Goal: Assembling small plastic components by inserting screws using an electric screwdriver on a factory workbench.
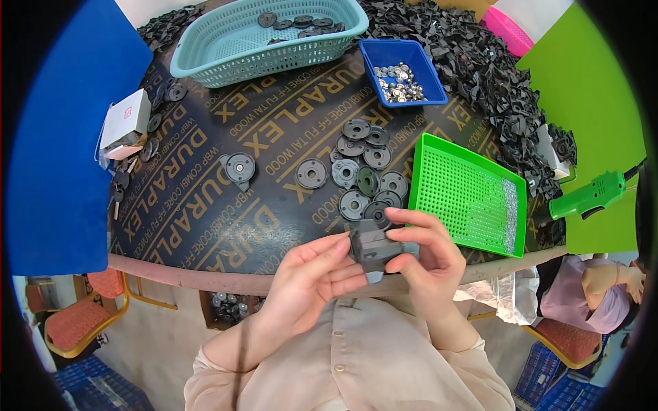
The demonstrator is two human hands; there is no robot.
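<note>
Your head view is bright and evenly lit, with soft shadows only. The dark table [274,137] shows mild sheen but no hard glare. Heavy fisheye: its near edge bows, and a black vignette eats the left and right corners. The centre is sharp; the far pile of black parts [480,61] looks slightly soft, possibly lens falloff.

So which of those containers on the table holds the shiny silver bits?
The small dark blue plastic bin, right of the teal mesh basket; the basket holds only dark discs, and the green perforated tray holds none.
</note>
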